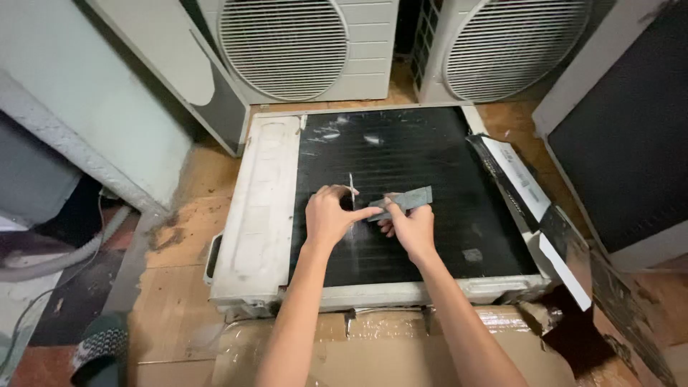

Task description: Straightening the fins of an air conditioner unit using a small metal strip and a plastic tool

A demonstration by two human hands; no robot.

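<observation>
Right grip (pixel 410 228): fingers closed around a flat grey tool (pixel 405 201), handle end in the fist, blade end pointing up and right, lying low over the dark fins. Left grip (pixel 331 213): fingers curled, thumb tip touching the tool's near end, fingertips pressed on the fins beside a thin pale vertical mark (pixel 351 188); holds nothing of its own that I can see. Both forearms enter from the bottom edge and meet near the middle of the coil.

Coil (pixel 444 150): black finned panel, face up, part of a white unit (pixel 261 208) lying flat on the floor. Pale scuffs on the fins near the top and at lower right. Side panel (pixel 519 179) at right is bent outward, partly detached.

Near edge: unit rests on brown cardboard (pixel 373 344) with clear tape. Striped slipper (pixel 104 347) at lower left, grey hose (pixel 64 258) beside it.

Far: two white units with round fan grilles (pixel 283 43) (pixel 516 43) stand upright behind. Another dark coil panel (pixel 623 136) leans at right.
</observation>
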